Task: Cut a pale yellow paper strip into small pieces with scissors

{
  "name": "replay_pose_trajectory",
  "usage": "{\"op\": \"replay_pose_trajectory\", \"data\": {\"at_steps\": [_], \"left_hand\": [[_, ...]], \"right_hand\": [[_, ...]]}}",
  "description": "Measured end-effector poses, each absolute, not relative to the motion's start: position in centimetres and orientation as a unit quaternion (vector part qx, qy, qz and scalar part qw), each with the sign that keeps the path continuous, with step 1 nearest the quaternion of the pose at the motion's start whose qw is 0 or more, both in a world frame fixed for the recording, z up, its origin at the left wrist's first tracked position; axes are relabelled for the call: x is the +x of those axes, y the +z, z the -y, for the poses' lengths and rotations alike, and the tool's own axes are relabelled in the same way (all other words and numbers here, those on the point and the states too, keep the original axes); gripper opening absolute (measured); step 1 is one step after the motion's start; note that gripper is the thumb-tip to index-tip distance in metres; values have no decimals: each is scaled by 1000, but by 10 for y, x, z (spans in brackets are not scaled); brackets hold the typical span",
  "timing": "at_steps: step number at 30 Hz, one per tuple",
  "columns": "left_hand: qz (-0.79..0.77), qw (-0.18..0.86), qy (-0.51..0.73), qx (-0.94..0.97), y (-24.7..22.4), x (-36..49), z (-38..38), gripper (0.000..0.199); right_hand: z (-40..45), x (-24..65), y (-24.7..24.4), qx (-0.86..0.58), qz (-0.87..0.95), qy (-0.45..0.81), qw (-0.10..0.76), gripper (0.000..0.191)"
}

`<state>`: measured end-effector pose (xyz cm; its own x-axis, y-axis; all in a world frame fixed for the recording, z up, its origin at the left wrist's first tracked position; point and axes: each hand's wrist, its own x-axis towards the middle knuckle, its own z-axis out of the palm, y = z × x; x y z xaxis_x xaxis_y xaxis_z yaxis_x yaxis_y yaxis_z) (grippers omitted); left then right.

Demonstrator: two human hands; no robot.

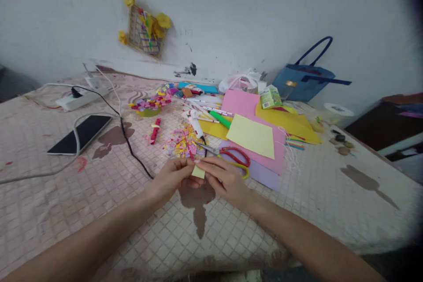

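Note:
Between my two hands is a small piece of pale yellow paper (198, 172), held above the table's front middle. My left hand (176, 175) pinches its left side, thumb and fingers pressed together. From the right, my right hand (228, 180) grips the paper's other side with its fingers closed. Just beyond the hands lie scissors (235, 157) with red and yellow handles. A heap of paper scraps (185, 141) in pink, yellow and purple spreads behind my left hand. A white glue gun (194, 123) rests at the heap's back edge.
Coloured paper sheets (253, 134) lie at the right, with a blue bag (302, 81) behind them. A phone (81, 134), a power strip (81, 99) and a black cable (128, 145) occupy the left. A bowl of scraps (148, 108) stands farther back.

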<state>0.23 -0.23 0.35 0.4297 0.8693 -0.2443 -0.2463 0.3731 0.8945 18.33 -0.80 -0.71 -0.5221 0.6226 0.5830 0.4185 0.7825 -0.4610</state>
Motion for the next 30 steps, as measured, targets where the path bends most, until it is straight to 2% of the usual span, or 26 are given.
{"op": "replay_pose_trajectory", "data": {"at_steps": [9,14,18,21,24,30], "left_hand": [[-355,746,399,398,4,1,0,17],[-373,740,408,385,5,3,0,19],[-379,724,397,418,5,3,1,21],[-402,692,402,445,5,2,1,23],[-422,653,396,488,7,2,3,24],[-441,589,376,563,8,3,6,23]], "right_hand": [[1,192,-6,-286,898,74,325,46],[-1,191,-6,-291,896,81,326,43],[3,185,-3,-318,843,182,393,36],[6,180,-4,-374,752,334,428,26],[6,178,-6,-388,673,461,430,25],[6,178,-5,-409,679,446,416,20]]}}
